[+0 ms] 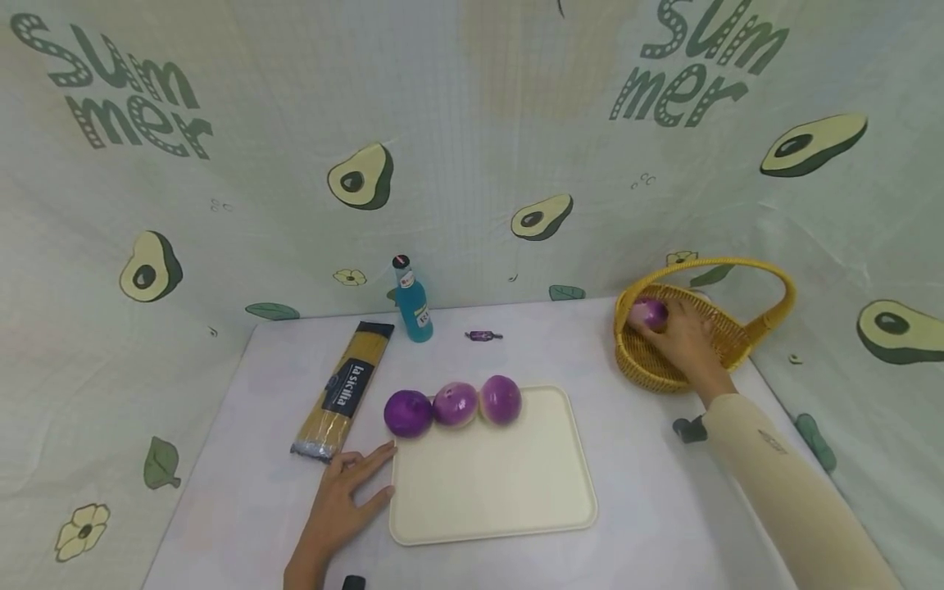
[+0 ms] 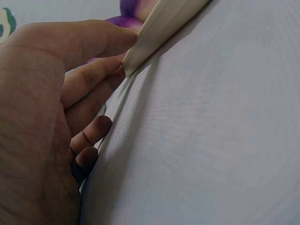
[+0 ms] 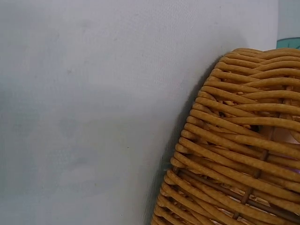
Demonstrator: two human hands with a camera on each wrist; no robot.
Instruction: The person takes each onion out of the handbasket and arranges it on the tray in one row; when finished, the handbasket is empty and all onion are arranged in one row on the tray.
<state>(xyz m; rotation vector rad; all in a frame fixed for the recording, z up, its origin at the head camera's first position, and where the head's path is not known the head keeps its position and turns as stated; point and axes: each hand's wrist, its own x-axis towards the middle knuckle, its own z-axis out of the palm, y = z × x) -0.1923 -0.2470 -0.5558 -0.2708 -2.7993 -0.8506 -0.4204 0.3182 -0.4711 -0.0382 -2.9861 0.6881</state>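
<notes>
My right hand (image 1: 682,334) reaches into a yellow wicker basket (image 1: 642,366) and grips a purple onion (image 1: 649,313) near its left inner wall. The right wrist view shows mostly the woven side of the basket (image 3: 234,136); that hand is out of sight there. With thumb and forefinger fairly straight, my left hand (image 1: 342,500) touches the left edge of a cream rectangular tray (image 1: 490,492). In the left wrist view the fingertips (image 2: 129,40) rest against the tray's rim (image 2: 154,35). Three purple onions (image 1: 456,405) sit in a row along the tray's back edge.
A pack of spaghetti (image 1: 342,393) lies left of the tray. Behind it stands a blue bottle (image 1: 415,305), with a small purple wrapped candy (image 1: 483,336) to its right. A patterned cloth wall (image 1: 457,106) borders the white table (image 1: 568,344).
</notes>
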